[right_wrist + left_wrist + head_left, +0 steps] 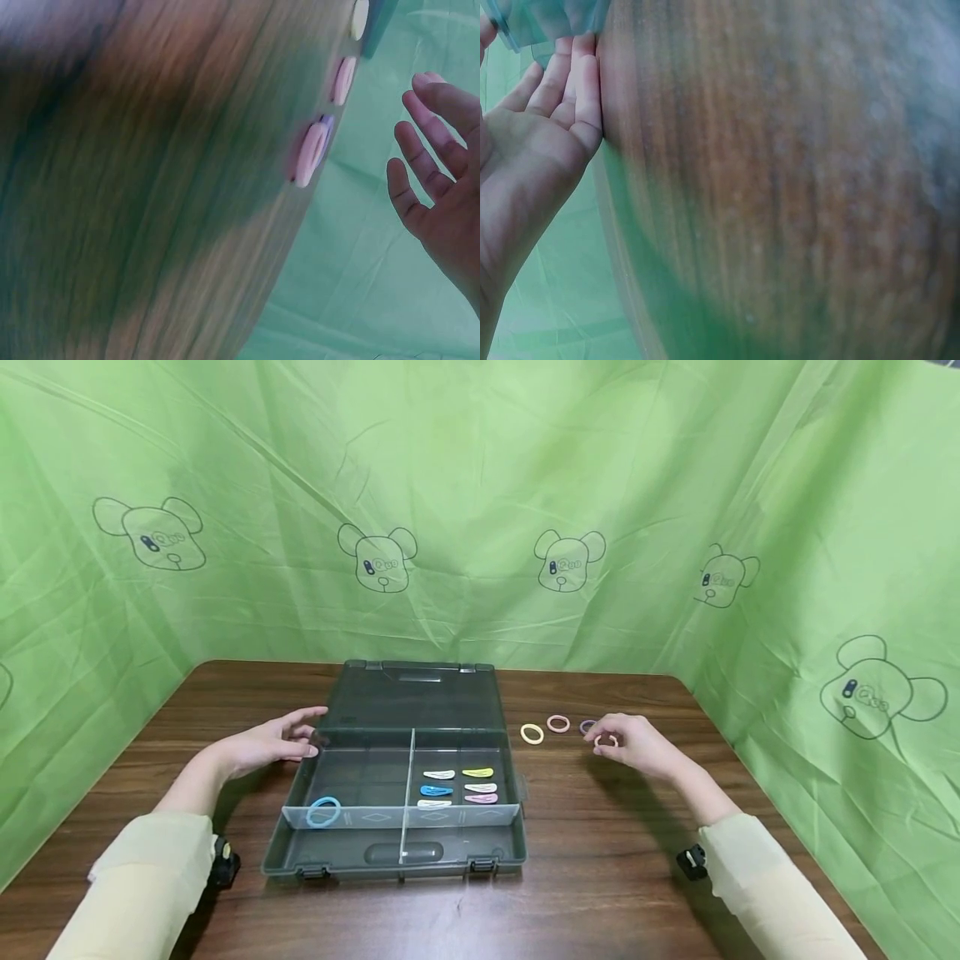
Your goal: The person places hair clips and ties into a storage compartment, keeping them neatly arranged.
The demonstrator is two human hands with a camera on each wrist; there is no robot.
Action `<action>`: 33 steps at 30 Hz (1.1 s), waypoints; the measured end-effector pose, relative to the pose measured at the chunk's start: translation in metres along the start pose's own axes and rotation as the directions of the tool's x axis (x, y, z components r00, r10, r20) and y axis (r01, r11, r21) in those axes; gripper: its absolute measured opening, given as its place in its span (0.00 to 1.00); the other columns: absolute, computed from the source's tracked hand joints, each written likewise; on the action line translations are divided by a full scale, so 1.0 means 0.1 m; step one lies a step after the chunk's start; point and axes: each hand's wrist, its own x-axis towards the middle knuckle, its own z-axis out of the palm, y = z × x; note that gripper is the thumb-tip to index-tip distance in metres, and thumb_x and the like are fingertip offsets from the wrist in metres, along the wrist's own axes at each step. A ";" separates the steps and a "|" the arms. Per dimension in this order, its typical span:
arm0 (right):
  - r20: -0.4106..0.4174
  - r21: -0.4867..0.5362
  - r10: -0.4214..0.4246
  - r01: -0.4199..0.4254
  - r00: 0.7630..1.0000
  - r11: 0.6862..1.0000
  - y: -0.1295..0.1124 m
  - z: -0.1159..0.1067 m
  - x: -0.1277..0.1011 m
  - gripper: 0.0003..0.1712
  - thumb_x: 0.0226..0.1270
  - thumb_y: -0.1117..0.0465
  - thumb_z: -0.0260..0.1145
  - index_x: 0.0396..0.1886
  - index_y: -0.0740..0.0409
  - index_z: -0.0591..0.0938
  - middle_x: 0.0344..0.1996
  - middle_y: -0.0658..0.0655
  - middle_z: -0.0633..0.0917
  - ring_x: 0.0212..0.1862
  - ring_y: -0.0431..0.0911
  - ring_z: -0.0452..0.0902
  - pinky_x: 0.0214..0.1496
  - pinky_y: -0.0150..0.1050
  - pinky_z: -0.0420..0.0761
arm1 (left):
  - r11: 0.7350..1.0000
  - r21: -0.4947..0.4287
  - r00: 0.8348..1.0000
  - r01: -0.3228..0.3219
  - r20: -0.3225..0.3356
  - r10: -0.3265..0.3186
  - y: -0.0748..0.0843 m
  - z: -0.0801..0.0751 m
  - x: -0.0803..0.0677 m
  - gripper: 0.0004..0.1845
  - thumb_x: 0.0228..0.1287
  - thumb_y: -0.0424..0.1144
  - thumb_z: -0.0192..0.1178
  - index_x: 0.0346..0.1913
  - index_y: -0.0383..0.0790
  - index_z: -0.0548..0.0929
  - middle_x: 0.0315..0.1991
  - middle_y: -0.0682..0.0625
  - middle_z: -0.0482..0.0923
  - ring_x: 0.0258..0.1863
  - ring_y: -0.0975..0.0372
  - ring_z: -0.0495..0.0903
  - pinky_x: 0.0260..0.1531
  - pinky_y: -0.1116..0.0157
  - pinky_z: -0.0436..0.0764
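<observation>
- Left hand point(272, 745) at 9 o'clock of open grey organizer case point(397, 852); fingers straight and relaxed, tips against case's left edge, grasping nothing.
- Right hand point(633, 745) at 3 o'clock of case, over pale pink hair tie point(606, 741) on wooden table point(630, 893); head view: fingers loosely bent above tie. Right wrist view: fingers spread, clear of tie, nothing grasped.
- At 9 o'clock of that tie: purple hair tie point(587, 726), pink hair tie point(558, 723), yellow hair tie point(532, 733), in a row.
- Inside case: blue hair tie point(323, 812) in left compartment; six snap hair clips point(457, 786) in right compartment.
- Green printed cloth point(480, 510) around table on three sides.
- Left wrist view, blurred: fingertips touching case corner point(544, 19).
- Right wrist view, blurred: ties edge-on.
</observation>
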 end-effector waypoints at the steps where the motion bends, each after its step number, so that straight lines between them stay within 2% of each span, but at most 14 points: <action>1: 0.001 0.002 0.013 -0.013 1.000 1.000 0.03 0.00 -0.01 0.12 0.53 0.69 0.72 0.36 0.52 0.85 0.34 0.54 0.85 0.33 0.51 0.78 0.34 0.41 0.78 | 1.000 0.003 1.000 0.000 0.000 0.000 0.00 0.00 0.00 0.44 0.66 0.39 0.58 0.75 0.41 0.42 0.64 0.28 0.58 0.54 0.56 0.75 0.48 0.71 0.73; 8: 0.002 -0.006 0.035 -0.035 0.999 0.999 0.25 0.01 -0.03 0.11 0.50 0.72 0.71 0.35 0.59 0.85 0.33 0.57 0.86 0.36 0.53 0.82 0.41 0.49 0.79 | 1.000 0.002 1.000 0.007 0.001 -0.007 0.01 0.00 -0.01 0.44 0.66 0.39 0.58 0.75 0.43 0.41 0.65 0.27 0.56 0.56 0.52 0.74 0.49 0.71 0.73; 14: 0.010 -0.018 0.088 -0.088 0.996 0.996 0.41 0.02 -0.03 0.12 0.50 0.73 0.70 0.36 0.59 0.85 0.32 0.56 0.86 0.36 0.48 0.81 0.43 0.47 0.78 | 1.000 -0.005 1.000 0.001 0.000 -0.001 -0.03 -0.01 0.02 0.44 0.65 0.39 0.59 0.75 0.43 0.42 0.64 0.28 0.58 0.54 0.54 0.75 0.48 0.71 0.73; 21: 0.012 -0.009 0.135 -0.135 0.991 0.991 0.54 0.04 0.00 0.11 0.51 0.73 0.71 0.35 0.61 0.85 0.30 0.55 0.86 0.36 0.51 0.81 0.43 0.50 0.76 | 1.000 -0.011 1.000 0.001 0.004 -0.001 -0.05 -0.02 0.02 0.44 0.65 0.38 0.58 0.75 0.43 0.42 0.65 0.27 0.57 0.54 0.54 0.75 0.48 0.72 0.73; 27: 0.037 -0.026 0.191 -0.190 0.981 0.981 0.63 0.06 0.02 0.10 0.51 0.73 0.70 0.34 0.61 0.85 0.29 0.55 0.86 0.36 0.48 0.80 0.43 0.49 0.76 | 1.000 -0.009 1.000 0.004 0.003 -0.004 -0.05 -0.02 0.03 0.44 0.65 0.39 0.59 0.75 0.43 0.42 0.65 0.28 0.57 0.55 0.54 0.75 0.49 0.72 0.73; 33: 0.060 -0.050 0.196 -0.194 0.979 0.980 0.71 0.09 0.05 0.08 0.51 0.71 0.71 0.32 0.59 0.85 0.27 0.51 0.86 0.35 0.44 0.79 0.43 0.47 0.76 | 1.000 -0.016 1.000 -0.003 0.013 0.004 -0.05 -0.02 0.02 0.44 0.66 0.38 0.58 0.75 0.41 0.41 0.65 0.27 0.56 0.54 0.55 0.76 0.49 0.72 0.73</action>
